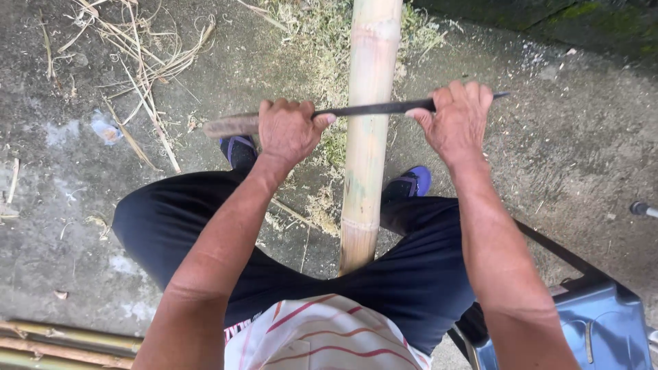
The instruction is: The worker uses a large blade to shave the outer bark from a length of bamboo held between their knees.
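- Hands first: left hand [286,130] is wrapped tight round the wooden handle end of a long dark blade [373,107], and right hand [456,120] is closed over the blade near its tip, so both have a full grip on the one tool.
- The blade lies crosswise over a pale bamboo pole [367,130], touching its top face just below a node ring.
- The pole runs away from the person, its near end tucked between the knees, flanked by two feet in blue sandals [410,181].
- Progress, as a judgement: the pole looks mostly stripped to a pale surface, with a greenish patch left low down, and shavings [322,205] scattered on the concrete floor [576,157] suggest plenty is scraped off.
- More bamboo lengths [62,342] lie at lower left; a blue plastic stool [582,329] sits at lower right.
- Hard to see: the cutting edge under the blade, the pole's cut-off far end, and the grey object at the right edge.
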